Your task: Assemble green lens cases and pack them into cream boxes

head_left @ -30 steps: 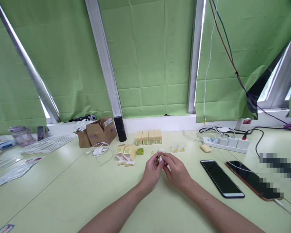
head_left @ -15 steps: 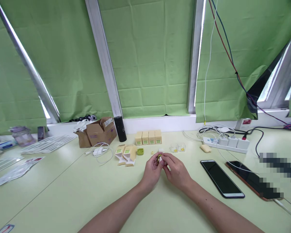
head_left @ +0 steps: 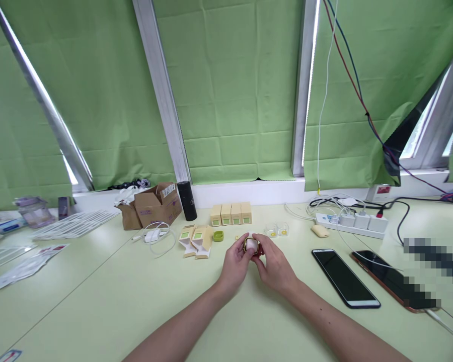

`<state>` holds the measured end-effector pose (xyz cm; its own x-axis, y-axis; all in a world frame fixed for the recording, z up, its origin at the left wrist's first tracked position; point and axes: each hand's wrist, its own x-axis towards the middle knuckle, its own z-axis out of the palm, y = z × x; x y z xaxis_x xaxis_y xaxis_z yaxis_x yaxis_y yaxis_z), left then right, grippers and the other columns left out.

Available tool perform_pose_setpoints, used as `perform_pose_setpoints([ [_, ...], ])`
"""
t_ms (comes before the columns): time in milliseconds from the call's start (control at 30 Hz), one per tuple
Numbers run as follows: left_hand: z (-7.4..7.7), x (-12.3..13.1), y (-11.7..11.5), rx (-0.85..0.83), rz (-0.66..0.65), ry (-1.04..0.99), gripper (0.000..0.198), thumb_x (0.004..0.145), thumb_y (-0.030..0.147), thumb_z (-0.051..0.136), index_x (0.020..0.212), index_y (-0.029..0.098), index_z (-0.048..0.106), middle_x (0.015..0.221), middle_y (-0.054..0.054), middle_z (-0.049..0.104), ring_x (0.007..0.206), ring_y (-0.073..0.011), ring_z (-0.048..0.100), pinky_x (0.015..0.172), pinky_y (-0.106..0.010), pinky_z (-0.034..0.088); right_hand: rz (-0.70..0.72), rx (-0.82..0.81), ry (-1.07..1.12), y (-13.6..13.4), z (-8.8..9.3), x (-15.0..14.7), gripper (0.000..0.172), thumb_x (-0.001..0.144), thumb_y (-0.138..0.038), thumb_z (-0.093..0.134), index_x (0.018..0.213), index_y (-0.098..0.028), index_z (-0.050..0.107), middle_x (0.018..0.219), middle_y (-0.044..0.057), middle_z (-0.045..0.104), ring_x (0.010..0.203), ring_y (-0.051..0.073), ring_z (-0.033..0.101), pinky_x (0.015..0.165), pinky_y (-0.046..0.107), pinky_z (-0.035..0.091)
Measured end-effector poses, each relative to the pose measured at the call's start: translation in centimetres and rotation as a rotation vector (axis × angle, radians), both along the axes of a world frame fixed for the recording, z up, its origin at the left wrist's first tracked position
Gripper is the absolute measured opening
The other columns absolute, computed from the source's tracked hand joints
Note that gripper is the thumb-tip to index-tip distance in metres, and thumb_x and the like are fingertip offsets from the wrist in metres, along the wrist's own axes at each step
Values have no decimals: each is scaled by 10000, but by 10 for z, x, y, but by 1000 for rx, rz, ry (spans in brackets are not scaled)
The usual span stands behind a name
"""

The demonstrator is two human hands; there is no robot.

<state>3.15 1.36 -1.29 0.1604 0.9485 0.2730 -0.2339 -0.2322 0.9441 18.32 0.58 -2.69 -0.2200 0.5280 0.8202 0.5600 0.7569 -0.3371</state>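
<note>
A small olive-green case (head_left: 251, 245) with a white piece inside is held up between both hands, just above the table. My left hand (head_left: 234, 262) is closed around its left side, the thumb pressed on the white part. On the opposite side, my right hand (head_left: 275, 262) grips it with bent fingers, where something dark red shows by the fingertips. Beyond my hands stands another olive-green case (head_left: 218, 236). To its left lie two opened cream cartons (head_left: 203, 241). Small clear cups (head_left: 283, 230) with yellow bits sit behind my right hand.
Several closed cream boxes (head_left: 236, 213) stand in a row near the wall, beside a black bottle (head_left: 187, 201) and an open cardboard box (head_left: 156, 205). On the right are a phone (head_left: 346, 277), a second phone (head_left: 392, 279), a power strip (head_left: 351, 224) and loose cables.
The case has turned in my fingers, so its white inner face now shows more fully. My left thumb rests on that face, and my right fingers have shifted along the side.
</note>
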Motion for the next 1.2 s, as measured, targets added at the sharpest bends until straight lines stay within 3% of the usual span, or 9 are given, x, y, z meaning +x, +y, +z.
perform_pose_setpoints([
  [200,1,-2,-1,-7,-46,-19,758,816,470,821,1444,156,535,1184,-151,726,1052,-265,718,922,-413,604,-8,-91,72,2,-1,1,399,963,-132,502,1352,-219,485,1204,135,662,916,239,673,811,430,622],
  [333,4,-8,-3,53,-58,24,703,864,501,762,1443,195,508,1227,-157,709,929,-221,718,743,-326,591,-12,-176,150,2,1,2,338,945,-179,542,1280,-222,519,1125,105,676,819,210,643,745,386,595],
  [433,6,-14,-1,81,24,92,592,907,540,691,1379,214,544,1295,-169,685,792,-170,687,633,-286,520,3,-257,248,2,4,2,310,920,-225,596,1227,-229,547,1121,91,681,826,205,650,738,366,584],
  [500,7,-18,1,115,99,155,504,943,524,639,1338,222,558,1285,-156,696,800,-169,677,677,-302,512,38,-330,329,2,7,2,303,912,-265,629,1206,-231,564,1125,83,685,843,202,657,767,365,582],
  [667,5,-25,8,300,242,346,362,982,352,587,1324,237,560,1286,-123,700,1069,-228,663,921,-384,494,179,-513,572,5,10,2,370,905,-451,681,1179,-210,622,999,72,692,858,208,653,736,336,568],
  [867,4,-27,6,476,288,533,452,923,153,579,1356,281,581,1357,-95,627,1269,-257,557,1046,-445,461,302,-682,825,11,14,1,585,773,-660,767,1071,-163,691,815,62,696,670,183,607,591,320,534],
  [1000,2,-27,4,561,295,629,533,920,123,588,1413,321,553,1394,-82,599,1340,-269,475,1114,-489,434,318,-766,873,11,17,0,628,702,-718,794,963,-150,729,762,58,692,620,172,591,565,321,520],
  [1200,-2,-26,5,720,274,778,547,938,134,597,1435,353,539,1526,-61,533,1382,-289,402,1133,-546,427,359,-810,823,11,12,-2,609,741,-733,760,909,-148,749,657,28,642,585,161,570,562,308,497],
])
